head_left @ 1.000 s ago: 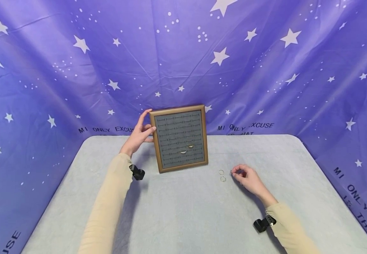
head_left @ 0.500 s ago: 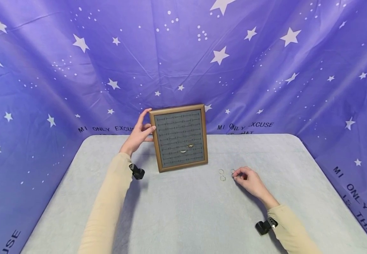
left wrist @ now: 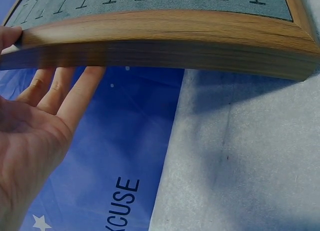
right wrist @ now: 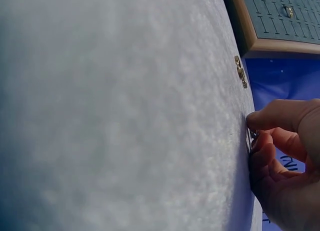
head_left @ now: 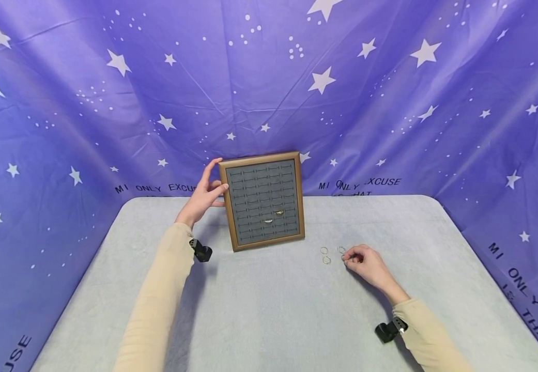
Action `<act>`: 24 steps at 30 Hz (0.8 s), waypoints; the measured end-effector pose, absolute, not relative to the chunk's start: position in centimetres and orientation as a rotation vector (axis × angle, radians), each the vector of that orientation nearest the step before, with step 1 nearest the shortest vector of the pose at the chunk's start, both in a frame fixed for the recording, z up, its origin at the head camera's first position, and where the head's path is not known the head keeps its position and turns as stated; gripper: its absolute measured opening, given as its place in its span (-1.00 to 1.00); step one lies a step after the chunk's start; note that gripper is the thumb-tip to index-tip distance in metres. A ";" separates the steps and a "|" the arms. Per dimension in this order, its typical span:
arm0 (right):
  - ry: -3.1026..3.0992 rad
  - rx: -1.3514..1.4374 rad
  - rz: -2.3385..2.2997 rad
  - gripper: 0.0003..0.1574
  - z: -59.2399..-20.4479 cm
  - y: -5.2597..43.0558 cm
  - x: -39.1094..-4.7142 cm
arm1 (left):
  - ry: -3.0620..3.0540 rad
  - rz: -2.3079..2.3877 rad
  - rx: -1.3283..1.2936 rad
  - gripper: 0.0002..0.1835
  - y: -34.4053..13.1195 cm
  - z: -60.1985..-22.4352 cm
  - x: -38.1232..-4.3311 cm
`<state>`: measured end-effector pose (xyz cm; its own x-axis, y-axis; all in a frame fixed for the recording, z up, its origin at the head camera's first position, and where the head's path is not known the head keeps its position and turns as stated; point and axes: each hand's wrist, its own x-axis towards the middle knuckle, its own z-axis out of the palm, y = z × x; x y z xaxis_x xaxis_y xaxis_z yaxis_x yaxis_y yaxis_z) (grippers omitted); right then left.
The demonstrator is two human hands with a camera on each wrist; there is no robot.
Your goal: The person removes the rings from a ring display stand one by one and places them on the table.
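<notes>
A wood-framed ring display tray point(head_left: 269, 242) with a grey slotted insert stands tilted up at the back of the table. My left hand point(head_left: 202, 199) grips its left side, thumb on the front edge and fingers behind, as the left wrist view point(left wrist: 37, 121) also shows. Two rings sit in the slots, one gold ring point(head_left: 280, 212) and one paler ring point(head_left: 268, 221). On the table my right hand point(head_left: 368, 266) pinches a small ring point(right wrist: 254, 134) between thumb and fingertips, mostly hidden by them. Just beyond the fingertips lies another ring point(head_left: 339, 250).
Two more loose rings, a far one point(head_left: 324, 253) and a nearer one point(head_left: 326, 263), lie between the tray and my right hand. A pale grey cloth covers the table point(head_left: 269, 310). Behind it hangs a purple star-patterned curtain point(head_left: 269, 77).
My right hand has drawn back slightly to the right and toward me, uncovering the ring beyond its fingertips. The left hand and the tray hold still.
</notes>
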<state>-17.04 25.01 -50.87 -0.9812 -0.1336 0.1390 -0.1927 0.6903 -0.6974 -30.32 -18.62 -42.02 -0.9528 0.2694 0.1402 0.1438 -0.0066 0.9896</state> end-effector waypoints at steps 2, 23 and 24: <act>-2.819 0.276 1.174 -0.89 -50.7 25.0 -17.0 | 2.147 2.120 0.442 -0.22 -18.6 -42.0 -30.4; -2.826 0.284 1.248 -0.89 -50.5 25.0 -17.1 | 2.121 2.109 0.450 -0.21 -18.4 -40.1 -28.9; -2.824 0.283 1.266 -0.88 -50.4 25.0 -17.2 | 2.121 2.107 0.450 -0.21 -18.4 -40.1 -28.9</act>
